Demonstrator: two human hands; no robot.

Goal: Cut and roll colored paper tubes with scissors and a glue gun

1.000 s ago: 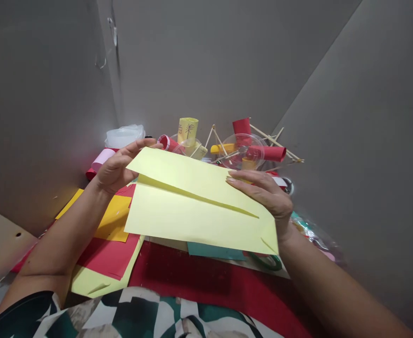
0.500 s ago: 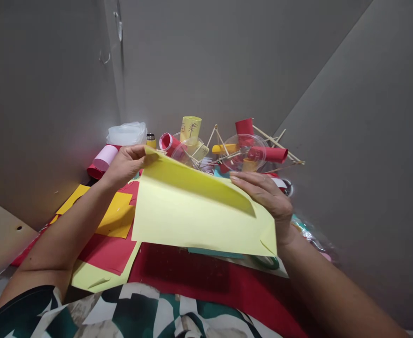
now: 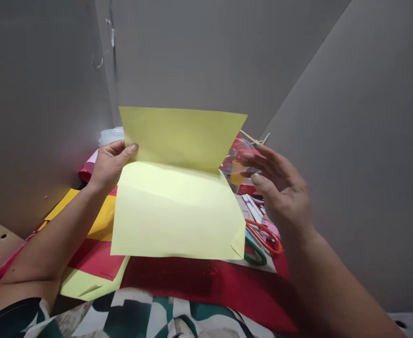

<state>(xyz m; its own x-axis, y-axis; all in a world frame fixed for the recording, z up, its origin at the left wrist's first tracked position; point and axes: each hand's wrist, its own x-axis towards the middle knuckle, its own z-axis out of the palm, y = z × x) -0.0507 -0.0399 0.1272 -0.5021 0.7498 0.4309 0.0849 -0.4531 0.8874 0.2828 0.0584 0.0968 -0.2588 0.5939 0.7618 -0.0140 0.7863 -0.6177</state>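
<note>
A pale yellow sheet of paper (image 3: 178, 211) with a crease across its middle is held up before me. Its upper half tilts upward, and its lower right corner is bent over. My left hand (image 3: 113, 159) pinches the left edge near the crease, thumb on the front. To the right of the sheet, my right hand (image 3: 280, 188) is apart from it, fingers spread and slightly curled with nothing in them.
Scissors with red handles (image 3: 264, 234) and green handles (image 3: 257, 253) lie right of the sheet, near white pens (image 3: 251, 206). Orange paper (image 3: 103, 220) and red paper (image 3: 97, 258) lie at left on the red cloth (image 3: 199, 281). Thin sticks (image 3: 252, 137) and a clear plastic bag (image 3: 111, 135) stand behind.
The upper half of the yellow sheet has swung up, showing the crease. My right hand has let go and moved right; my left hand has shifted slightly left, still gripping the edge.
</note>
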